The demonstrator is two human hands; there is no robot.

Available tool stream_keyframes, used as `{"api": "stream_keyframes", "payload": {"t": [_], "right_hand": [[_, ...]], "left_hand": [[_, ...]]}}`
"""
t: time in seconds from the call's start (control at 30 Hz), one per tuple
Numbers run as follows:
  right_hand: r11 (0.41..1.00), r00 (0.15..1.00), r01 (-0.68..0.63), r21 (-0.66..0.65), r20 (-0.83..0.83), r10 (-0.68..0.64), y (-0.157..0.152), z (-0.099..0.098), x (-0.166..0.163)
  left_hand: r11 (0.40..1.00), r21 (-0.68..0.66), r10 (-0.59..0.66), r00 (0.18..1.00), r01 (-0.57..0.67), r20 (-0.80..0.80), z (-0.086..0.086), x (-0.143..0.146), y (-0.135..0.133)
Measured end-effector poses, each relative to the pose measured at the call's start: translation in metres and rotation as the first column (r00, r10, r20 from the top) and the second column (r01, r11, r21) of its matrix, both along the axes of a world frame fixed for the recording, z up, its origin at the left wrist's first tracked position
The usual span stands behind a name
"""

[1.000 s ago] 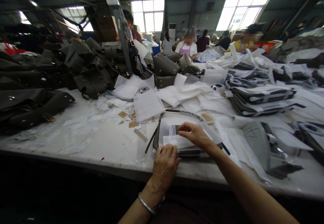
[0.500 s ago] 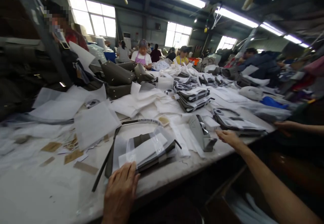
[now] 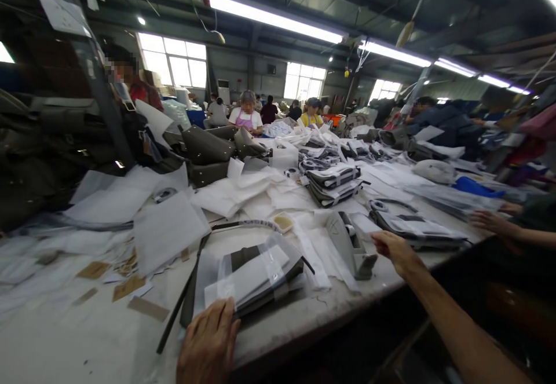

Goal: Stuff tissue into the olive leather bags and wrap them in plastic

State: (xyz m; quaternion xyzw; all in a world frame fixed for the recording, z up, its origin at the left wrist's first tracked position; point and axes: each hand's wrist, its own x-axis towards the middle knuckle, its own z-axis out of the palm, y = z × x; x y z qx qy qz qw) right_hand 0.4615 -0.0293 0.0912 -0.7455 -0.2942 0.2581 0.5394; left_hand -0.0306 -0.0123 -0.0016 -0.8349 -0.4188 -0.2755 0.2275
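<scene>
A dark grey handbag (image 3: 245,256) lies on the table with white paper and clear tape across it. Its thin strap trails to the left. My left hand (image 3: 208,337) rests on the bag's near left corner, fingers stretched out and lying over the edge. To the right stands a grey tape dispenser (image 3: 347,245). Just beyond its right side is my right hand (image 3: 396,252), fingertips pinched together beside the end of a white sheet (image 3: 364,223). What those fingers hold, if anything, is too small to make out.
Stacked wrapped bags (image 3: 332,184) stand behind the dispenser, and another wrapped bag (image 3: 403,225) lies to the right. Paper sheets (image 3: 171,230) and brown cards (image 3: 128,287) cover the left side. A co-worker's hand (image 3: 495,222) is at the right table edge.
The camera has tilted up slightly, so the whole scene sits lower. Both my hands keep nearly the same places beside the bag and the dispenser. A second co-worker's hand shows at the right.
</scene>
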Motion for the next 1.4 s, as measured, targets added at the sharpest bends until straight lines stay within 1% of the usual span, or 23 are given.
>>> {"api": "stream_keyframes", "payload": {"t": [0.07,0.13,0.27,0.33,0.4,0.47,0.5,0.53,0.57,0.6,0.67,0.73,0.8,0.83,0.87,0.9,0.93,0.97,1.03,1.13,1.27,1.33,1.4], "right_hand": [[0.999,0.999,0.048,0.009,-0.007,-0.048,-0.012,-0.003,-0.004],[0.997,0.998,0.068,-0.024,-0.008,-0.068,-0.026,-0.013,-0.011],[0.982,0.994,0.103,-0.161,0.054,-0.095,-0.057,-0.041,-0.017],[0.97,0.991,0.115,-0.213,0.094,-0.097,-0.067,-0.046,-0.015],[0.975,0.993,0.034,-0.219,0.119,-0.008,-0.066,-0.039,-0.02],[0.962,0.964,-0.162,-0.219,0.173,0.202,-0.053,-0.019,-0.043],[0.93,0.916,-0.283,-0.236,0.221,0.335,-0.044,-0.005,-0.061],[0.875,0.848,-0.407,-0.261,0.249,0.469,-0.032,0.01,-0.084],[0.803,0.767,-0.528,-0.275,0.252,0.59,-0.02,0.024,-0.11],[0.713,0.676,-0.638,-0.29,0.231,0.699,-0.006,0.038,-0.137],[0.487,0.467,-0.812,-0.322,0.142,0.873,0.023,0.057,-0.192],[0.259,0.243,-0.906,-0.335,0.091,0.966,0.052,0.065,-0.24],[0.045,0.019,-0.912,-0.408,0.068,0.998,0.08,0.064,-0.277],[-0.051,-0.088,-0.884,-0.464,0.059,0.994,0.093,0.061,-0.292],[-0.128,-0.183,-0.841,-0.526,0.055,0.982,0.105,0.059,-0.305],[-0.185,-0.265,-0.787,-0.588,0.053,0.963,0.117,0.056,-0.317],[-0.222,-0.332,-0.73,-0.646,0.051,0.942,0.127,0.053,-0.328],[-0.244,-0.386,-0.669,-0.702,0.048,0.921,0.135,0.05,-0.338],[-0.254,-0.472,-0.534,-0.807,0.035,0.881,0.148,0.046,-0.358],[-0.228,-0.605,-0.349,-0.909,0.033,0.796,0.156,0.037,-0.383],[-0.151,-0.8,-0.298,-0.943,0.16,0.579,0.155,0.024,-0.402],[-0.102,-0.866,-0.278,-0.955,0.203,0.457,0.155,0.02,-0.406],[-0.049,-0.901,-0.267,-0.963,0.231,0.368,0.158,0.019,-0.407]], "left_hand": [[1.0,-0.016,-0.006,1.0,0.006,-0.002,0.001,0.0,0.0],[1.0,-0.021,0.003,1.0,-0.003,0.02,0.004,0.002,-0.001],[0.997,-0.072,0.042,0.995,-0.036,0.093,0.013,0.009,-0.008],[0.989,-0.138,0.06,0.99,-0.042,0.128,0.018,0.013,-0.014],[0.976,-0.211,0.091,0.983,-0.056,0.161,0.024,0.017,-0.018],[0.96,-0.271,0.12,0.975,-0.067,0.185,0.027,0.02,-0.021],[0.952,-0.297,0.128,0.973,-0.067,0.191,0.028,0.021,-0.022],[0.945,-0.319,0.134,0.971,-0.066,0.197,0.029,0.021,-0.023],[0.939,-0.339,0.137,0.97,-0.063,0.199,0.029,0.022,-0.023],[0.934,-0.352,0.141,0.969,-0.062,0.202,0.029,0.022,-0.024],[0.928,-0.367,0.148,0.967,-0.064,0.207,0.028,0.022,-0.025],[0.926,-0.373,0.15,0.966,-0.063,0.211,0.027,0.022,-0.026],[0.929,-0.365,0.151,0.965,-0.064,0.215,0.027,0.021,-0.026],[0.931,-0.36,0.152,0.964,-0.065,0.217,0.026,0.021,-0.026],[0.932,-0.357,0.15,0.964,-0.064,0.219,0.026,0.021,-0.026],[0.932,-0.358,0.15,0.964,-0.063,0.221,0.026,0.02,-0.025],[0.93,-0.362,0.149,0.963,-0.059,0.225,0.026,0.02,-0.025],[0.928,-0.368,0.146,0.962,-0.053,0.23,0.026,0.02,-0.025],[0.929,-0.367,0.145,0.959,-0.048,0.243,0.025,0.02,-0.024],[0.937,-0.346,0.146,0.957,-0.052,0.251,0.022,0.019,-0.023],[0.933,-0.356,0.151,0.952,-0.048,0.266,0.021,0.019,-0.022],[0.926,-0.375,0.161,0.946,-0.046,0.282,0.021,0.02,-0.022],[0.918,-0.394,0.166,0.942,-0.04,0.292,0.021,0.02,-0.022]]}}
